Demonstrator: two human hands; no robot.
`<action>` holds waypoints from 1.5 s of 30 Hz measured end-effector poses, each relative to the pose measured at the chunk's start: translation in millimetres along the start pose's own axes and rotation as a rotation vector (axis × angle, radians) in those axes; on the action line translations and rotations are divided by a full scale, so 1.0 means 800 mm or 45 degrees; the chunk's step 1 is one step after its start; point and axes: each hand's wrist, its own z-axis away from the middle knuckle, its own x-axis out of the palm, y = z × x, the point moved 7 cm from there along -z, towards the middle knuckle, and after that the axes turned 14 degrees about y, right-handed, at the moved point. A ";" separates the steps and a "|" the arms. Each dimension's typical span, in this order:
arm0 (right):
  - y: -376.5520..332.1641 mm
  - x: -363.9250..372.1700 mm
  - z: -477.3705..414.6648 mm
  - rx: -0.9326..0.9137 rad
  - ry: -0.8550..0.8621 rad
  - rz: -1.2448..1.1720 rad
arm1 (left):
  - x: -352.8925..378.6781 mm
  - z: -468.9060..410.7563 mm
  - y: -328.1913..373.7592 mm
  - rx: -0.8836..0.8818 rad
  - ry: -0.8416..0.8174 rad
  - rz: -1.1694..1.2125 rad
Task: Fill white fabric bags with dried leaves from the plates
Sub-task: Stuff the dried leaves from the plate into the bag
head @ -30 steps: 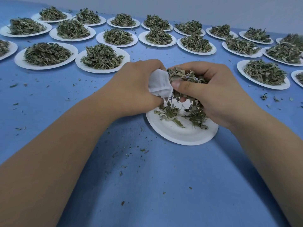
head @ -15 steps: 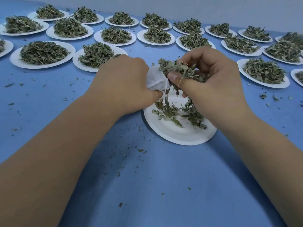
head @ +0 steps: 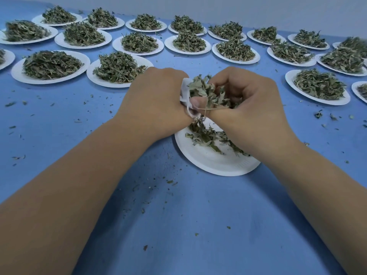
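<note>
While right hand (head: pixel 248 108) pinches leaves (head: pixel 204 92), bag (head: pixel 184 93) gripped

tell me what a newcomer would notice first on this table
The two hands meet at centre: the left hand grips a white fabric bag while the right hand holds a clump of dried leaves at its opening, above a nearly emptied plate. Behind them, rows of heaped plates span the far side of the blue table.

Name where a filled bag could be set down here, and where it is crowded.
Free: blue cloth between the forearms, below the near plate; also the strip left of the left hand. Crowded: the far rows of heaped plates.
</note>
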 end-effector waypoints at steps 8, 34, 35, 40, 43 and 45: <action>-0.003 0.002 0.003 0.015 -0.273 -0.023 | 0.002 0.006 -0.005 -0.049 -0.017 0.123; 0.043 -0.009 -0.015 0.408 -0.306 -0.199 | -0.023 0.015 0.001 -0.281 -0.202 0.870; 0.044 -0.010 -0.014 0.413 -0.293 -0.190 | -0.031 0.012 -0.002 -0.322 -0.114 0.882; 0.035 -0.011 -0.013 0.339 -0.258 -0.155 | -0.051 0.009 0.005 -0.266 0.133 0.901; 0.040 -0.016 -0.015 0.345 -0.211 -0.134 | -0.040 0.013 0.012 -0.219 0.052 0.834; 0.043 -0.018 -0.015 0.365 -0.194 -0.123 | -0.038 0.014 0.014 -0.219 0.061 0.837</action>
